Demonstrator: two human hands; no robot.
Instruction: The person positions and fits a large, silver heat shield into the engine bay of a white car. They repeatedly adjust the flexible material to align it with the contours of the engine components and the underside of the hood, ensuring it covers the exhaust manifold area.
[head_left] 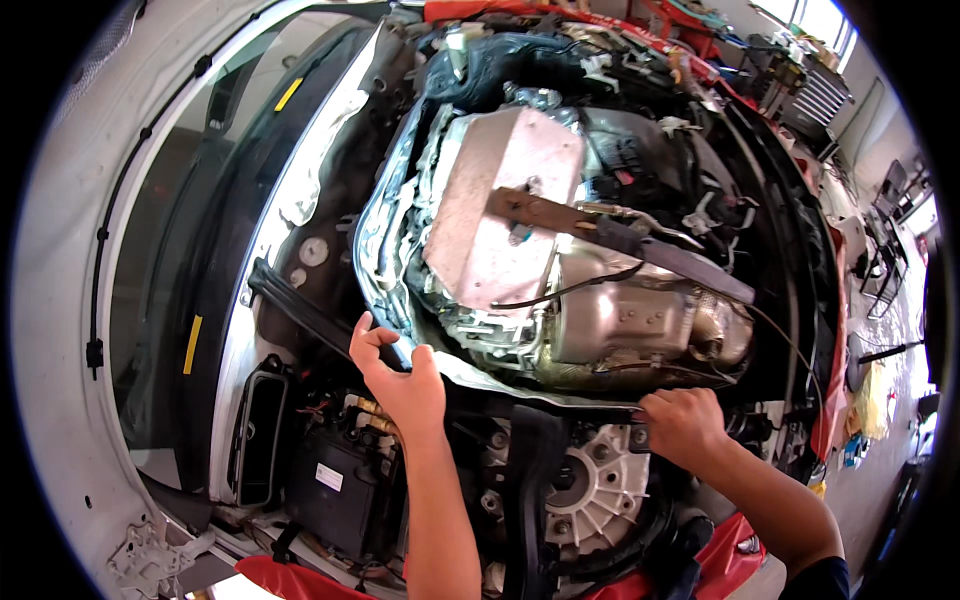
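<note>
My left hand point(402, 392) is at the near left corner of a silvery-blue liner point(388, 322) that runs around the engine. Its thumb and fingers are curved but apart, with the liner's edge showing in the gap between them. Farther right, my right hand point(685, 425) has its fingers closed at the end of the pale liner edge point(560, 402), pinching it. Inside the liner sits the engine, with a flat pinkish metal cover point(500, 150) and a shiny metal heat shield point(620, 310). Across both lies a brown and grey strap-like bar point(650, 252).
A black rubber strip point(300, 308) slants toward my left hand. Below are a black box point(335, 490) with a white label and a round ribbed metal housing point(600, 485). The windshield point(190, 200) is at left. Red covers point(725, 560) line the fender; a tool cabinet point(815, 95) stands far right.
</note>
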